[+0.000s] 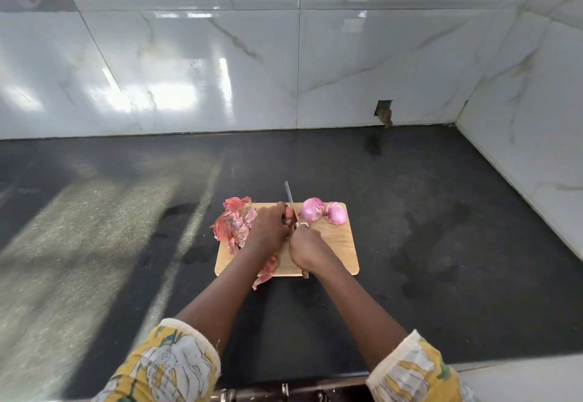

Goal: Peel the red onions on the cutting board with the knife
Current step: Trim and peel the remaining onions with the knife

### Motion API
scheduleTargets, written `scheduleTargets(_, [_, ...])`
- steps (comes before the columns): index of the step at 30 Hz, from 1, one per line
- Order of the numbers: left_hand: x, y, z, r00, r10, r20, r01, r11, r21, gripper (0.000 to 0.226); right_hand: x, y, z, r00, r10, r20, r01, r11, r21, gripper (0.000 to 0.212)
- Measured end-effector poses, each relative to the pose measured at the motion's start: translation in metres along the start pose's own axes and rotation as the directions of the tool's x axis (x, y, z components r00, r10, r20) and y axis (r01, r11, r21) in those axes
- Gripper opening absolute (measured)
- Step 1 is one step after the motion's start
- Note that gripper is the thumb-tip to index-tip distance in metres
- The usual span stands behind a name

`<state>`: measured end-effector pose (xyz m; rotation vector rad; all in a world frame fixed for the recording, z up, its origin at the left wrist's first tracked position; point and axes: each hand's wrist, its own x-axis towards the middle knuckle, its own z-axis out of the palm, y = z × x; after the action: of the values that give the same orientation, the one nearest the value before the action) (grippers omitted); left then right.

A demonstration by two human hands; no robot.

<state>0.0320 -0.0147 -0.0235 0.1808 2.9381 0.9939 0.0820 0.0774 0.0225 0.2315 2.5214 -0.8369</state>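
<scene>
A wooden cutting board (334, 244) is seen lying on the dark table (441, 212), well clear of the table's right edge. A small red onion (288, 212) is gripped by the curled fingers of the left hand (268, 228) near the board's far edge, and is mostly hidden by them. The knife (290, 199) is held by its handle in the closed right hand (306, 244). Its blade is laid against the right side of that onion, with the tip pointing past the board's far edge. Two peeled onions (311, 209) are set side by side at the board's far right corner. Loose red skins (233, 221) are heaped over the far left corner, and one strip (266, 272) hangs over the near edge.
</scene>
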Motion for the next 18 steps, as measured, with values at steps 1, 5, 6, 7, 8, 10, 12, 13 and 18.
scheduleTargets(1, [0.001, -0.001, -0.001, 1.0, -0.003, -0.003, 0.003, 1.0, 0.004, 0.011, -0.004, 0.002, 0.004, 1.0, 0.017, 0.001, -0.017, 1.0, -0.01, 0.046])
scheduleTargets(5, [0.001, -0.002, -0.001, 1.0, 0.002, -0.016, -0.002, 0.999, 0.034, 0.01, -0.011, 0.006, 0.017, 0.999, 0.034, -0.012, -0.035, 0.999, -0.034, 0.055])
scheduleTargets(6, [0.0, -0.003, -0.001, 1.0, -0.001, -0.017, 0.002, 0.999, 0.046, 0.012, -0.008, 0.004, 0.018, 0.999, 0.03, -0.023, -0.03, 0.999, -0.021, 0.05])
scheduleTargets(7, [0.0, -0.003, -0.001, 1.0, -0.006, -0.016, 0.006, 0.998, 0.054, 0.013, -0.006, 0.001, 0.018, 0.999, 0.033, -0.039, -0.033, 0.999, -0.012, 0.045])
scheduleTargets(8, [0.0, -0.003, -0.001, 1.0, -0.01, -0.018, 0.011, 0.998, 0.056, 0.014, -0.004, 0.0, 0.018, 0.998, 0.035, -0.049, -0.036, 0.999, -0.019, 0.042])
scheduleTargets(10, [0.0, -0.002, -0.001, 1.0, -0.02, -0.02, 0.021, 0.998, 0.054, 0.014, 0.0, -0.002, 0.018, 0.998, 0.044, -0.05, -0.045, 0.998, -0.034, 0.041])
scheduleTargets(12, [-0.001, -0.001, -0.002, 0.999, -0.024, -0.022, 0.025, 0.998, 0.063, 0.014, 0.001, -0.001, 0.017, 0.998, 0.053, -0.044, -0.055, 0.998, -0.029, 0.041])
scheduleTargets(13, [-0.002, 0.0, -0.002, 0.999, -0.028, -0.021, 0.029, 0.998, 0.063, 0.012, 0.001, -0.001, 0.016, 0.997, 0.055, -0.046, -0.056, 0.998, -0.021, 0.041])
scheduleTargets(18, [-0.004, 0.006, -0.001, 0.999, -0.05, -0.012, 0.05, 0.998, 0.031, 0.012, -0.006, 0.007, 0.014, 0.997, 0.074, 0.001, -0.074, 0.997, 0.007, 0.047])
